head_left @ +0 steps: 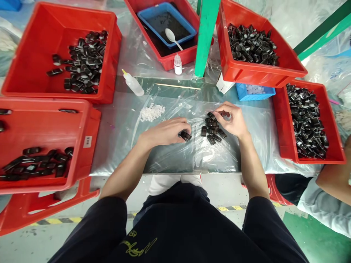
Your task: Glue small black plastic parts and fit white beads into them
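Table (120,146): left hand (175,131) (inside front edge (170,173)) holds pieces (186,136).

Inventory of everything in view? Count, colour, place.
Small glossy parts: roughly a dozen, black, loose pile, table centre-right
Table under clear plastic sheet: 1, grey-green, centre
Rectangular plastic bins of similar parts: 4, red, two left, two right
Rectangular plastic bin: 1, red, top centre
Shallow plastic tray: 1, blue, in that bin
Spoon: 1, white, on tray
Dropper bottle: 1, white, by that bin
Squeeze bottle: 1, translucent, yellow tip, centre-left
Thin stick: 1, tan, mid-table
Loose bits: many, white, centre-left
Small plastic box: 1, blue, by right bins
Frame bars: at least 2, green, top
Striped floor tape: yellow-black, below table
Co-worker: 1, grey top, right edge
Left hand: 1, bare, holding black part(s)
Right hand: 1, bare, at pile
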Action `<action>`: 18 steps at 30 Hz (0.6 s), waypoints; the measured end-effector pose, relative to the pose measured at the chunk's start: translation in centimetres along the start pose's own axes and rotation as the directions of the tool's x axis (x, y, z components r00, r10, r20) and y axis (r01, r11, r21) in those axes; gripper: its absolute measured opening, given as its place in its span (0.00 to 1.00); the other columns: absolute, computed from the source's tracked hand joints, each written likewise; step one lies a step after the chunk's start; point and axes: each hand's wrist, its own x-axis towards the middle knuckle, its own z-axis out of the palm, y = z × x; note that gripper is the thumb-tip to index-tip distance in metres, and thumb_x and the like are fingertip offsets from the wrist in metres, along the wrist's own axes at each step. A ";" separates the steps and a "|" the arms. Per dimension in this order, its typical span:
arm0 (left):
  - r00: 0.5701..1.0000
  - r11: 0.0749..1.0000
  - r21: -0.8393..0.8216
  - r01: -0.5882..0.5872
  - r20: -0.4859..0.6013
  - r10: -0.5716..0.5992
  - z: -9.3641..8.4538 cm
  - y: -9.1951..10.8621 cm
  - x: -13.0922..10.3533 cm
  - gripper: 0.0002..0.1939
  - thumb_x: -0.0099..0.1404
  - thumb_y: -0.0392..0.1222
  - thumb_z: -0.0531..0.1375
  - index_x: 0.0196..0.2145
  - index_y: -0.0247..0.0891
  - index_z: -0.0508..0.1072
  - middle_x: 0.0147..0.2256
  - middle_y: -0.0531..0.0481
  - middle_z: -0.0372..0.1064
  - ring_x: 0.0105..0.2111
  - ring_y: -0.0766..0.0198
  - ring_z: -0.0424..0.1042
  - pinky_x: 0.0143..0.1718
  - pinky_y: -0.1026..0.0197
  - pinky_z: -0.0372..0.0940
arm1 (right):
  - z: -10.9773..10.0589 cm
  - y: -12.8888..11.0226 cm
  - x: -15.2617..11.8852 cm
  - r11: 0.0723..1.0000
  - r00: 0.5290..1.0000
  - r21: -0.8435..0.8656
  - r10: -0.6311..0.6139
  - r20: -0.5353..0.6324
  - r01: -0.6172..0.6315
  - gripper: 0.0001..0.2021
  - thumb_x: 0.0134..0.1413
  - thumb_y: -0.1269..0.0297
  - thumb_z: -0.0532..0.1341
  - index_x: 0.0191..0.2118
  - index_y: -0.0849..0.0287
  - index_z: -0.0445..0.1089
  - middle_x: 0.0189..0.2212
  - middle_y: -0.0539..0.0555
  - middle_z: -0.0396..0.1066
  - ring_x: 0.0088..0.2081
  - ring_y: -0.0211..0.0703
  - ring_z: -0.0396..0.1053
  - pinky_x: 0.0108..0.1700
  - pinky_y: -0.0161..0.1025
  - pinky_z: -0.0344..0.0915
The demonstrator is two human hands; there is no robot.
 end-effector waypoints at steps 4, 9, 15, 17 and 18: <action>0.999 1.000 0.018 -0.018 -0.047 0.019 0.2 0.5 0.5 0.06 0.67 0.42 0.63 0.41 0.40 0.73 0.44 0.46 0.75 0.45 0.54 0.73 0.44 0.57 0.62 | 1.2 -0.8 -0.2 0.999 0.998 0.002 -0.039 0.043 0.039 0.09 0.68 0.60 0.63 0.37 0.55 0.78 0.32 0.53 0.76 0.31 0.42 0.69 0.38 0.42 0.68; 0.984 1.000 0.010 0.006 -0.178 -0.004 0.8 0.9 1.3 0.06 0.69 0.42 0.61 0.43 0.41 0.73 0.44 0.46 0.77 0.44 0.53 0.75 0.47 0.56 0.64 | 2.8 -1.7 -0.5 0.989 0.973 -0.010 -0.145 0.181 0.149 0.07 0.68 0.58 0.65 0.41 0.54 0.78 0.37 0.54 0.81 0.39 0.48 0.75 0.49 0.48 0.70; 0.884 0.999 0.048 -0.023 -0.466 0.043 1.6 0.5 2.3 0.04 0.71 0.41 0.61 0.43 0.41 0.72 0.46 0.44 0.78 0.49 0.50 0.76 0.55 0.50 0.65 | 3.3 -1.7 -0.7 0.991 0.969 -0.008 -0.125 0.214 0.130 0.18 0.62 0.43 0.71 0.48 0.50 0.80 0.42 0.56 0.84 0.43 0.55 0.76 0.51 0.52 0.72; 0.869 0.998 0.050 -0.035 -0.493 0.055 1.8 0.4 2.4 0.04 0.71 0.40 0.61 0.43 0.41 0.72 0.46 0.44 0.79 0.49 0.50 0.76 0.55 0.50 0.66 | 3.4 -1.5 -0.7 0.993 0.976 -0.013 -0.109 0.190 0.114 0.18 0.63 0.44 0.70 0.49 0.50 0.80 0.43 0.57 0.84 0.46 0.56 0.76 0.52 0.53 0.72; 0.865 0.998 0.050 -0.037 -0.499 0.057 1.9 0.4 2.5 0.04 0.71 0.40 0.62 0.44 0.41 0.72 0.46 0.44 0.79 0.50 0.50 0.76 0.55 0.50 0.66 | 3.5 -1.3 -0.8 0.994 0.978 -0.015 -0.104 0.181 0.109 0.16 0.64 0.45 0.70 0.49 0.50 0.80 0.43 0.56 0.84 0.46 0.56 0.76 0.53 0.54 0.72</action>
